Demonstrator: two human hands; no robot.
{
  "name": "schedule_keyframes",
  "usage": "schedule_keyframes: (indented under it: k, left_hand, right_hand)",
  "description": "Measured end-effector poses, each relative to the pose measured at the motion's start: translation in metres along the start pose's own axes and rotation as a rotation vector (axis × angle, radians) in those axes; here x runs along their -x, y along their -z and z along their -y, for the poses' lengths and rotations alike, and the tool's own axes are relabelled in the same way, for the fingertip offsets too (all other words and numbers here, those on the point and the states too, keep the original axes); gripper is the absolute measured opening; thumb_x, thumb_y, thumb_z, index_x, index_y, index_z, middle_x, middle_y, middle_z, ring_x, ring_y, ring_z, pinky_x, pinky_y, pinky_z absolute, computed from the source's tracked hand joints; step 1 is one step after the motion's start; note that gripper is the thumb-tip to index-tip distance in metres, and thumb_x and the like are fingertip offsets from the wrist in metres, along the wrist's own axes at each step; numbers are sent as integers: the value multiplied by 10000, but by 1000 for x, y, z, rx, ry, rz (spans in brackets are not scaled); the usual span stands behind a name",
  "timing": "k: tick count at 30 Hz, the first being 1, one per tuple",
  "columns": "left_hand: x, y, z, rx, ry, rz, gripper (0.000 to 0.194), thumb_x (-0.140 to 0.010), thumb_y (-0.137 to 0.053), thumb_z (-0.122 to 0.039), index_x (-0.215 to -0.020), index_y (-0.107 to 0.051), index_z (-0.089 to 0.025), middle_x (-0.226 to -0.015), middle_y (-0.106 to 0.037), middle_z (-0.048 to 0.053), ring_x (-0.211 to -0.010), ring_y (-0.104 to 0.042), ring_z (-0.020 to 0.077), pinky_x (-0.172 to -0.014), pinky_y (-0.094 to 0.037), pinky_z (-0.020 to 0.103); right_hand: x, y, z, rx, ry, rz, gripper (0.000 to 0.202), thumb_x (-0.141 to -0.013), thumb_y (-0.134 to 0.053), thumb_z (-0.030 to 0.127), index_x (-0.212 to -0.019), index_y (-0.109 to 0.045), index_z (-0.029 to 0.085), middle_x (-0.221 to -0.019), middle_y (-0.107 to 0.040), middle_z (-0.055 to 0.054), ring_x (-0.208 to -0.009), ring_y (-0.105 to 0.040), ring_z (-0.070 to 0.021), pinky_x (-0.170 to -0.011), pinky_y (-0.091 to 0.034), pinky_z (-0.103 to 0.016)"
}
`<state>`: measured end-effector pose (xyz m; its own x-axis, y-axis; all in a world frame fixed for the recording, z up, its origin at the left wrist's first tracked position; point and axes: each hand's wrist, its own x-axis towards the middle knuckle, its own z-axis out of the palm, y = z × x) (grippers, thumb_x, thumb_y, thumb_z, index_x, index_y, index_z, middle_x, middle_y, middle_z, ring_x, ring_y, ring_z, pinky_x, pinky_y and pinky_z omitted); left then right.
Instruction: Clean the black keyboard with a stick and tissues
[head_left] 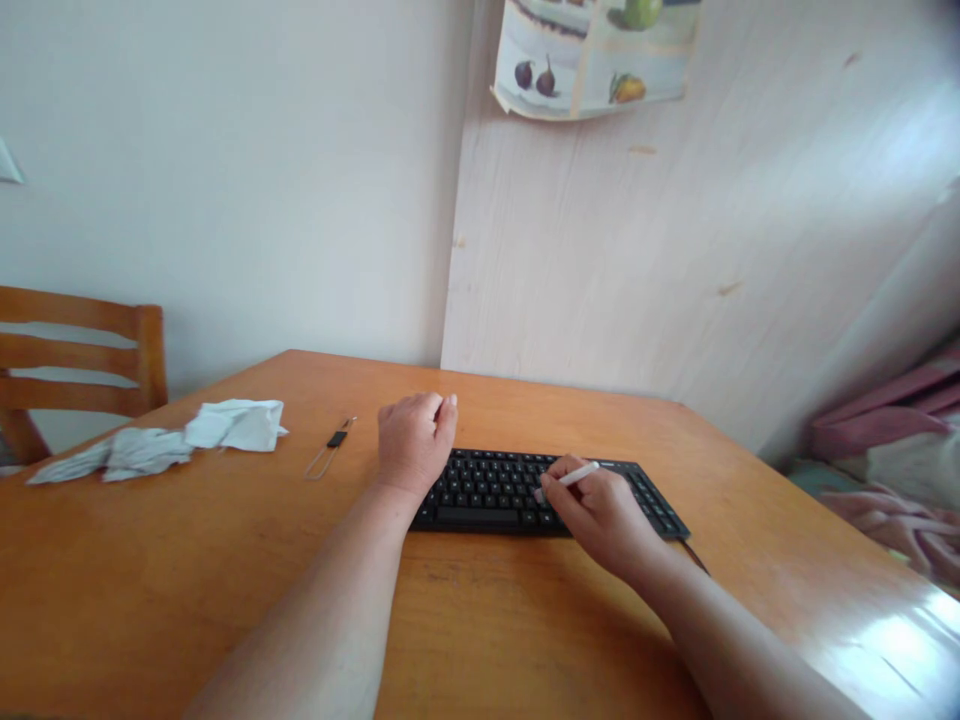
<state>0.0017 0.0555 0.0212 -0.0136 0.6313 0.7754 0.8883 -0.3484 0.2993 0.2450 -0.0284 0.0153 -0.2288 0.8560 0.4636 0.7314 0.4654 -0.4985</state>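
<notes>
A black keyboard (480,487) lies on the wooden table in front of me. My left hand (414,440) is closed in a fist over its left end, with the thumb up beside the curled fingers. Whatever the fist may hold is hidden. My right hand (600,510) is closed around a slim white pen-shaped tool (582,474), gripped like a pen and slanted. The tool's lower tip meets the keys right of the keyboard's middle. That hand covers part of the keys toward the right end.
On the wooden table (480,620), a wire tool with a black slider (337,438) lies left of my left hand. Crumpled white cloths (236,424) are farther left. A wooden chair (82,350) stands beyond the left edge. Behind is a wall with a fruit poster (592,60). Fabrics (892,430) are piled at right.
</notes>
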Motion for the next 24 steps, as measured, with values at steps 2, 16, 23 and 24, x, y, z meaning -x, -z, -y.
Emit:
schedule_keyframes:
  k: [2,16,23,24]
  left_hand:
    - [0,0,-1,4,6,-4,405,-978,-420,-369,-603,-450,-218,-646,-581,22,-662,-502,178,-681,-292,328]
    - [0,-1,-2,13,8,5,398,-980,-415,-372,-617,-461,-216,-654,-594,24,-674,-513,179,-682,-297,329]
    - [-1,0,-1,18,-12,4,401,-983,-416,-370,-624,-487,-207,-658,-596,22,-668,-508,171,-674,-285,324]
    - [0,0,-2,19,-14,1,402,-983,-416,-369,-623,-488,-207,-657,-595,21,-665,-506,169,-673,-282,324]
  right_hand:
    - [1,0,2,31,33,15,269,-963,-480,348,-726,-527,230,-671,-578,2,-617,-530,-150,-608,-372,-276]
    - [4,3,8,-241,-83,106,319,-979,-461,363,-739,-600,205,-681,-666,-23,-643,-602,-160,-631,-441,-269]
    - [3,2,8,-74,-27,-3,298,-969,-497,342,-735,-621,207,-698,-650,-18,-651,-578,-154,-634,-408,-276]
    - [3,2,8,-88,-28,25,299,-970,-497,334,-727,-617,207,-687,-646,-15,-643,-574,-151,-630,-408,-274]
